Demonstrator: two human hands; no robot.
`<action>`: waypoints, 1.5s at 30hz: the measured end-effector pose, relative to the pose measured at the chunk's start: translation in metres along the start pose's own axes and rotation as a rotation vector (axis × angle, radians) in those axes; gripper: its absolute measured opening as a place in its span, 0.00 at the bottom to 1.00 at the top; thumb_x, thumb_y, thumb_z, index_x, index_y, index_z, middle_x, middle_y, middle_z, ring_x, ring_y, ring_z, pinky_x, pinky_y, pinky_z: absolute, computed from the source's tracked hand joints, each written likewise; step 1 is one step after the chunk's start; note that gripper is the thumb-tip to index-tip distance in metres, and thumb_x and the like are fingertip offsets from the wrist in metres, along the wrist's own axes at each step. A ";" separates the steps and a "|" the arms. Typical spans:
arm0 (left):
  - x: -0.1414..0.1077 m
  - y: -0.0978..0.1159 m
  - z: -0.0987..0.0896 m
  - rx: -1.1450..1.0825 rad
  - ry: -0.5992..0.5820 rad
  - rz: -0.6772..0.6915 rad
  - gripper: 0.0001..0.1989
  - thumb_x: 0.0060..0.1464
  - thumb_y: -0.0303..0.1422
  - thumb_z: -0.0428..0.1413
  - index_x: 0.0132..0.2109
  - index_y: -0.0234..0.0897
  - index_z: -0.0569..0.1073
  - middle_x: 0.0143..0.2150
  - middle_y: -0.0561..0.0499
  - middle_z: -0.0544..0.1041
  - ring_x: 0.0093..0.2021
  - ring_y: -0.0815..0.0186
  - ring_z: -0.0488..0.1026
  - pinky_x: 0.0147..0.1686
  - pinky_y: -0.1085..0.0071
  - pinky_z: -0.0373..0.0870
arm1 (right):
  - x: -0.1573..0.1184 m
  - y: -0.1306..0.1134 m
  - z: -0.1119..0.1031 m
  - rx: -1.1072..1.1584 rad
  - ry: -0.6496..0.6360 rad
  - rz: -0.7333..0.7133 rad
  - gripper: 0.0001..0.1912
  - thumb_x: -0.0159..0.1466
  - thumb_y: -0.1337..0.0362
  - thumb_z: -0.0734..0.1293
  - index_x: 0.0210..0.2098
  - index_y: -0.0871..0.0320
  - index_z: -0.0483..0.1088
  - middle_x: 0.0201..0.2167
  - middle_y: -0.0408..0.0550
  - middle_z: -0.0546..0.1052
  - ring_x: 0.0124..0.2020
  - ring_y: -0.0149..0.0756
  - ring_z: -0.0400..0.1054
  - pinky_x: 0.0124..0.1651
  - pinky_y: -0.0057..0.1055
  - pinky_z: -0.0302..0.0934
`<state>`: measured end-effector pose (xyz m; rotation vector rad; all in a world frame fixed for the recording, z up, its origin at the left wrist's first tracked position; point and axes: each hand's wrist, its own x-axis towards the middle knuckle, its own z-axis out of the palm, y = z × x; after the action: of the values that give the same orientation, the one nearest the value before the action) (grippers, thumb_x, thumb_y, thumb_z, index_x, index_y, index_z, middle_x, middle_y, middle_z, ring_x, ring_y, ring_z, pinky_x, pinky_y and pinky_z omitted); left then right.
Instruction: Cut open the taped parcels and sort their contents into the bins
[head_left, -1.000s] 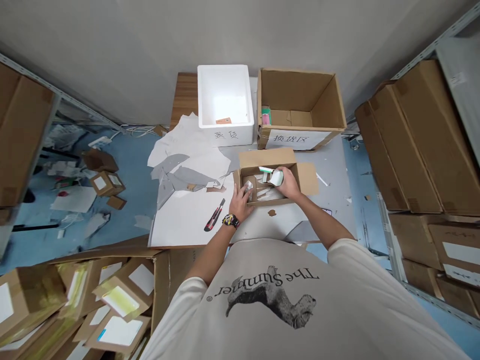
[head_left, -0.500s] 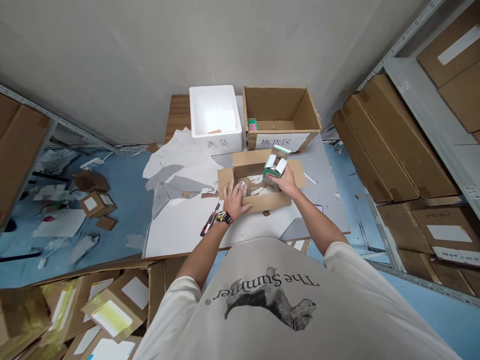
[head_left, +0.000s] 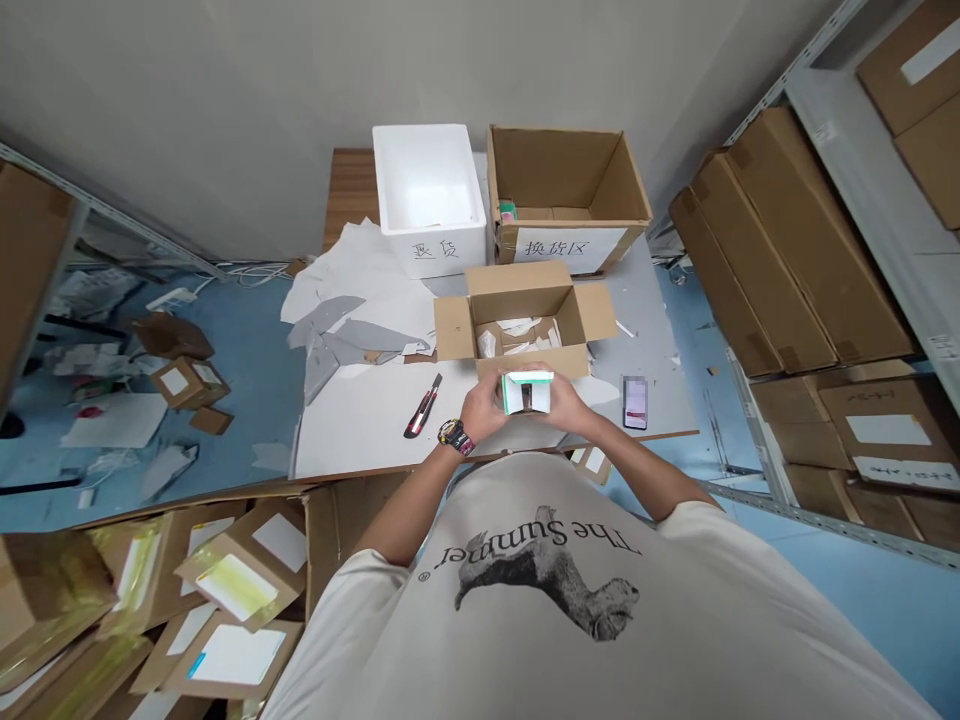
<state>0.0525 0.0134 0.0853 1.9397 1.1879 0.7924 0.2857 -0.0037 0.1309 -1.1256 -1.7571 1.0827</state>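
A small green and white box [head_left: 527, 392] with its top open is held upright between my two hands, close to my chest. My left hand [head_left: 484, 408], below a wristwatch, grips its left side. On its right side my right hand [head_left: 570, 405] has closed round it. Something dark shows inside the small box. Just beyond my hands, an open cardboard box [head_left: 525, 303] has its flaps spread, with white paper pieces and a clear crumpled item in it. A red and black utility knife [head_left: 423, 406] lies left of my hands, and a phone [head_left: 635, 403] to the right.
A white foam bin [head_left: 437, 247] and a large cardboard box [head_left: 517, 243] with handwritten labels stand at the table's back. Torn white and grey wrapping [head_left: 352, 345] covers the left side. Shelves of cartons [head_left: 817, 240] stand at the right; several parcels [head_left: 236, 655] fill the lower left.
The small green box has moved from above the open cardboard box toward my chest. My left hand has left that cardboard box and taken hold of the small box too. The phone is now fully visible.
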 end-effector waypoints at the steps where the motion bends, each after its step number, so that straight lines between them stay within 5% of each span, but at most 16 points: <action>1: -0.011 -0.008 0.005 -0.003 -0.034 -0.015 0.34 0.56 0.39 0.74 0.68 0.46 0.75 0.63 0.44 0.85 0.61 0.48 0.85 0.57 0.56 0.83 | -0.010 0.008 0.009 -0.005 -0.017 0.019 0.39 0.57 0.53 0.85 0.65 0.51 0.74 0.61 0.55 0.83 0.60 0.58 0.81 0.64 0.51 0.75; 5: -0.041 -0.035 0.026 0.017 -0.163 -0.118 0.37 0.57 0.40 0.72 0.71 0.46 0.73 0.64 0.44 0.85 0.62 0.47 0.85 0.57 0.57 0.83 | -0.039 0.048 0.041 -0.024 -0.059 0.147 0.39 0.58 0.51 0.85 0.64 0.52 0.74 0.55 0.55 0.85 0.55 0.58 0.82 0.58 0.52 0.76; 11: -0.043 -0.065 0.056 0.073 -0.228 -0.259 0.37 0.59 0.48 0.72 0.70 0.44 0.72 0.63 0.43 0.85 0.61 0.45 0.84 0.59 0.54 0.81 | -0.047 0.105 0.063 -0.013 0.004 0.243 0.40 0.56 0.50 0.86 0.63 0.54 0.74 0.58 0.57 0.84 0.60 0.59 0.79 0.63 0.53 0.74; 16: -0.043 -0.081 0.072 0.105 -0.331 -0.283 0.42 0.58 0.53 0.74 0.70 0.40 0.71 0.66 0.37 0.83 0.61 0.42 0.84 0.59 0.53 0.81 | -0.059 0.128 0.074 0.010 0.027 0.364 0.43 0.52 0.51 0.87 0.62 0.53 0.73 0.56 0.55 0.86 0.56 0.58 0.81 0.60 0.52 0.75; 20: -0.055 -0.085 0.072 0.125 -0.318 -0.251 0.40 0.62 0.48 0.73 0.73 0.39 0.69 0.66 0.36 0.82 0.56 0.46 0.86 0.57 0.54 0.82 | -0.070 0.136 0.080 -0.010 0.039 0.415 0.41 0.53 0.53 0.87 0.62 0.52 0.73 0.55 0.53 0.86 0.56 0.57 0.82 0.60 0.52 0.76; 25: -0.080 -0.076 0.047 0.084 -0.156 -0.120 0.41 0.64 0.32 0.64 0.81 0.41 0.62 0.71 0.38 0.78 0.57 0.53 0.84 0.56 0.55 0.84 | -0.072 0.132 0.078 -0.060 0.046 0.434 0.45 0.53 0.59 0.84 0.69 0.49 0.72 0.63 0.55 0.83 0.64 0.61 0.78 0.68 0.60 0.72; 30: -0.084 -0.050 0.019 0.075 0.025 0.113 0.19 0.69 0.32 0.60 0.64 0.43 0.79 0.66 0.41 0.81 0.65 0.52 0.80 0.65 0.51 0.81 | -0.082 0.107 0.064 0.030 0.036 0.391 0.56 0.55 0.52 0.86 0.79 0.43 0.64 0.76 0.54 0.73 0.71 0.58 0.74 0.65 0.54 0.77; 33: -0.072 -0.038 0.015 0.087 -0.009 0.242 0.12 0.70 0.35 0.62 0.57 0.45 0.84 0.64 0.43 0.82 0.63 0.53 0.81 0.67 0.51 0.80 | -0.086 0.090 0.058 0.027 0.157 0.401 0.44 0.62 0.48 0.82 0.74 0.45 0.69 0.72 0.55 0.76 0.64 0.54 0.79 0.61 0.52 0.80; 37: -0.054 -0.033 0.021 0.112 0.010 0.278 0.18 0.71 0.35 0.63 0.64 0.45 0.83 0.71 0.42 0.79 0.68 0.51 0.79 0.70 0.47 0.77 | -0.080 0.075 0.059 -0.001 0.336 0.441 0.26 0.66 0.45 0.76 0.58 0.49 0.73 0.62 0.55 0.82 0.54 0.50 0.82 0.50 0.48 0.83; 41: -0.041 -0.033 0.027 0.136 -0.065 0.238 0.21 0.69 0.37 0.65 0.67 0.45 0.82 0.74 0.41 0.77 0.70 0.48 0.76 0.72 0.45 0.75 | -0.074 0.068 0.063 -0.045 0.352 0.405 0.19 0.66 0.45 0.74 0.47 0.48 0.70 0.58 0.53 0.83 0.54 0.49 0.81 0.47 0.45 0.81; 45: -0.037 -0.028 0.029 0.158 -0.183 0.121 0.26 0.68 0.39 0.67 0.71 0.46 0.79 0.67 0.42 0.79 0.66 0.49 0.79 0.68 0.52 0.78 | -0.073 0.061 0.067 -0.131 0.336 0.377 0.18 0.65 0.48 0.75 0.47 0.49 0.71 0.56 0.53 0.82 0.54 0.52 0.80 0.45 0.44 0.79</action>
<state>0.0482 -0.0186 0.0415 2.1793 1.0582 0.5815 0.2648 -0.0731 0.0396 -1.6633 -1.3987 0.9308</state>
